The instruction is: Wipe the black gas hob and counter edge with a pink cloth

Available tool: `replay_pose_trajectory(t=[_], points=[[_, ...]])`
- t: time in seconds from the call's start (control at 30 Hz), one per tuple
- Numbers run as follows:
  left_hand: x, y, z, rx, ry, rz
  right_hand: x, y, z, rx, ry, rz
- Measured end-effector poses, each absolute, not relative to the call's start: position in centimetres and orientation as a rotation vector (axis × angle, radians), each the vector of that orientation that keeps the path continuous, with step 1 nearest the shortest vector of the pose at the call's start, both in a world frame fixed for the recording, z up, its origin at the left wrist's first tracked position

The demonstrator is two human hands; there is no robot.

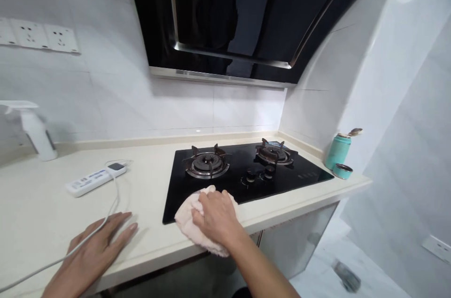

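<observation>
My right hand (215, 216) is closed on a pale pink cloth (190, 223) and presses it onto the front left corner of a black glass gas hob (246, 190). The hob has two burners, left burner (207, 164) and right burner (275, 153), and two knobs (260, 174) between them. My left hand (93, 248) lies flat on the cream countertop (148, 213), fingers stretched out and holding nothing, with a white cable (114, 197) running just over it.
A white power strip (95, 179) lies left of the hob. A white spray bottle (35, 130) stands at the back left. A teal flask (337, 150) and its lid (342, 171) sit at the counter's right end. A black range hood (239, 16) hangs overhead.
</observation>
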State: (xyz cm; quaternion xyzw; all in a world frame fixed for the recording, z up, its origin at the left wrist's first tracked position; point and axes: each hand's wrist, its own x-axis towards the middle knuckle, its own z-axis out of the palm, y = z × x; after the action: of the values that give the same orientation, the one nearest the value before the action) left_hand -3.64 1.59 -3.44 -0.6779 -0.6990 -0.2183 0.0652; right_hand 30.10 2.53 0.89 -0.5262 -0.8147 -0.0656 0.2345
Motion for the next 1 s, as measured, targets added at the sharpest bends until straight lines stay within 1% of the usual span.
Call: replay_pose_trajectory(t=[0.13, 0.3, 0.53, 0.77, 0.87, 1.0], points=[[-4.1, 1.8, -3.9, -2.075, -2.113, -0.582, 29.9, 2.9, 0.7, -1.337, -2.302, -0.123], [-4.0, 1.2, -3.7, -2.041, -2.105, -0.608, 33.0, 3.1, 0.3, -1.376, -2.233, -0.072], [-3.8, 0.8, -3.6, -2.049, -2.115, -0.63, 42.7, 4.6, -0.5, -1.657, -2.075, -0.15], [-3.6, 0.5, -3.6, -2.044, -2.171, -0.643, 54.0, 5.6, -3.5, -1.874, -1.887, -0.283], [-3.5, 0.5, -3.6, -2.048, -2.167, -0.642, 57.5, 6.2, -4.1, -1.979, -1.707, -0.298], [-3.3, 0.6, -3.6, -2.041, -2.184, -0.623, 59.8, 7.4, -2.6, -2.093, -1.346, -0.296]])
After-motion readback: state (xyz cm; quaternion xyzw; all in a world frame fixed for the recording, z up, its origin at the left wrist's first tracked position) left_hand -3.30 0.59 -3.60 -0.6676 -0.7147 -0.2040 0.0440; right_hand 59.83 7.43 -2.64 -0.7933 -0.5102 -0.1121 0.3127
